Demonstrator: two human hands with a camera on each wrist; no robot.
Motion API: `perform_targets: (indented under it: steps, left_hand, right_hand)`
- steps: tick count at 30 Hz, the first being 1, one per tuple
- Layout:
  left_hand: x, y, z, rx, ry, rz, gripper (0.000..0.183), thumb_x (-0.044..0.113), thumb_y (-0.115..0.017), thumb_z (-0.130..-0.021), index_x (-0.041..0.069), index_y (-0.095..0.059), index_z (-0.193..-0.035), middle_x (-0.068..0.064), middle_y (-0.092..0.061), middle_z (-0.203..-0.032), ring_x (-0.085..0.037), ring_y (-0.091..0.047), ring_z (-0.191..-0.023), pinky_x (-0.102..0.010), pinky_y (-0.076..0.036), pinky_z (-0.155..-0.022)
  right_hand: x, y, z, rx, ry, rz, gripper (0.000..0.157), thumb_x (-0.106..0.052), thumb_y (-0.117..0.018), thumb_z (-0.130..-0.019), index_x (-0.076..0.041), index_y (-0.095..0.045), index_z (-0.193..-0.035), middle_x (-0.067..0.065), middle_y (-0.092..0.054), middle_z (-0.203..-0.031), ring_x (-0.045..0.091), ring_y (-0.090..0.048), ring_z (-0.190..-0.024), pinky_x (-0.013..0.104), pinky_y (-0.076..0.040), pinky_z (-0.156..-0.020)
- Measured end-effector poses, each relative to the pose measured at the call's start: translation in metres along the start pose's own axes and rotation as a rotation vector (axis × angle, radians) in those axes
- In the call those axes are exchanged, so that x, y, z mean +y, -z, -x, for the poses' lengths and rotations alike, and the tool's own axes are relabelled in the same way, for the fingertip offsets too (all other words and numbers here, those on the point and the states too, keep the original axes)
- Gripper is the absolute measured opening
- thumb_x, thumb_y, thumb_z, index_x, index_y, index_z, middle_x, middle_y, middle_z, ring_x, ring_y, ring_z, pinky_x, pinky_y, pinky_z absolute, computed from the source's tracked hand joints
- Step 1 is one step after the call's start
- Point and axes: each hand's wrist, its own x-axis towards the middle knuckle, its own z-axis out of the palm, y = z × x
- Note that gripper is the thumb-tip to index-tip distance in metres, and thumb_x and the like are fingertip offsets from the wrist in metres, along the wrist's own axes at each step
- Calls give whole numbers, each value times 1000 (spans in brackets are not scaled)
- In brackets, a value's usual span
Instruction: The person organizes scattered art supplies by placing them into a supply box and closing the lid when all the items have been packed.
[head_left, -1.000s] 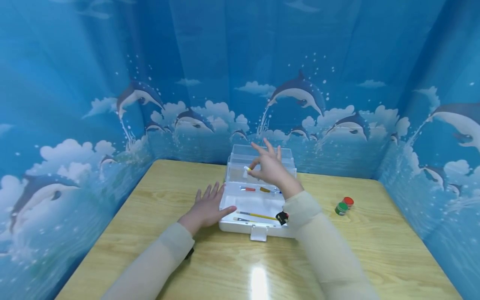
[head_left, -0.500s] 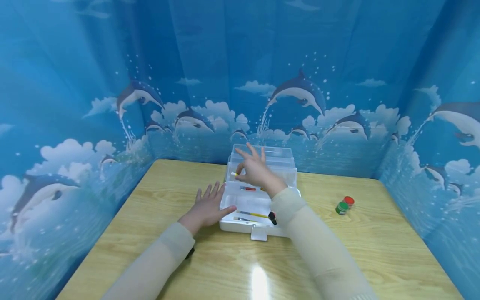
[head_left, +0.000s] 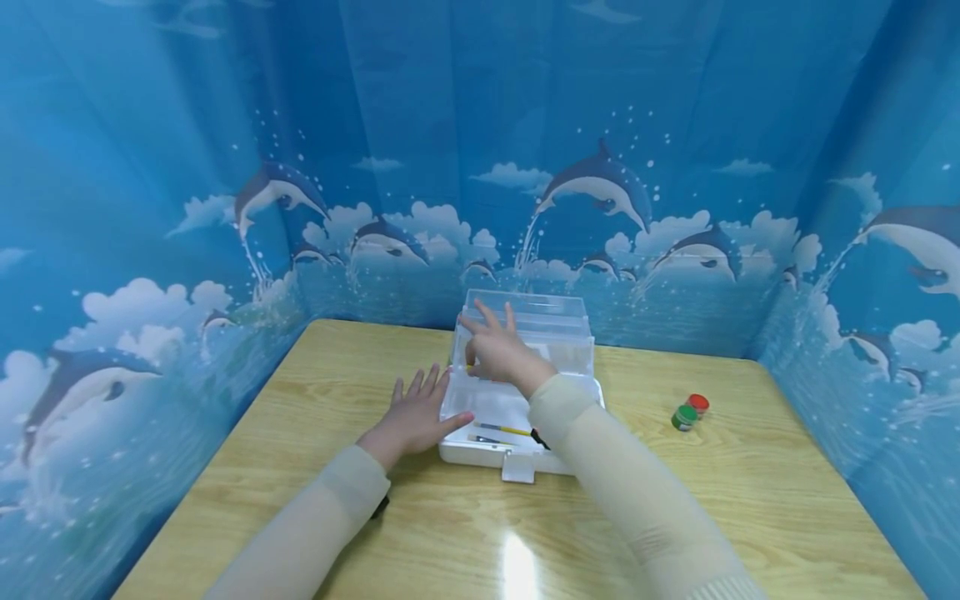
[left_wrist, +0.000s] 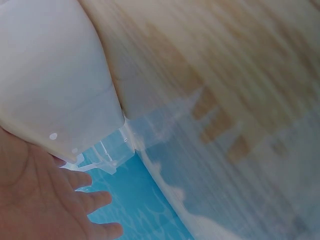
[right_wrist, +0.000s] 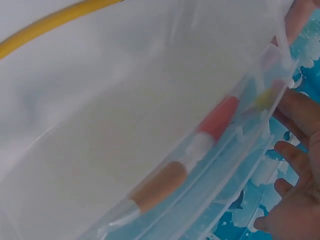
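Note:
A white plastic case [head_left: 472, 453] lies open on the table, its translucent trays [head_left: 551, 305] raised at the back. My left hand [head_left: 415, 417] is spread flat against the case's left side, the thumb reaching over its rim. Over the left end of the trays, my right hand [head_left: 498, 352] pinches a small yellow tube [right_wrist: 264, 100] between thumb and forefinger, the other fingers raised. In the right wrist view the tube shows through the clear plastic, near a red tube [right_wrist: 220, 118] and a brown tube [right_wrist: 160, 186]. Paintbrushes [head_left: 504, 429] lie in the case's front part.
A green-lidded paint pot [head_left: 684, 417] and a red-lidded one [head_left: 698, 405] stand together on the wooden table [head_left: 750, 500], right of the case. Dolphin-print curtains [head_left: 405, 108] enclose the table at the back and sides. A latch [head_left: 518, 467] sticks out from the case's front.
My right hand has moved left and down with the yellow tube, from above the middle of the trays to their left end. The left hand has stayed in place.

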Motion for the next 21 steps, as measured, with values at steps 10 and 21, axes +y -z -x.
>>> perform_targets:
  steps: [10,21]
  left_hand:
    - [0,-1,-1,6,-3,-15,94,75,-37,-95,18,-3,-162,-13,-1,-168,-40,-2,-152,-66,3,-116]
    - [4,5,6,13,-25,-17,97,77,-34,-94,13,-7,-162,-16,-4,-167,-41,-4,-152,-66,2,-116]
  right_hand:
    - [-1,-7,-3,-27,11,46,9,-26,-82,-84,-28,-77,-91,2,-29,-163,31,3,-154,66,12,-114]
    - [0,0,4,-22,10,35,14,-25,-83,-83,-26,-78,-96,0,-25,-165,30,5,-154,66,13,-114]
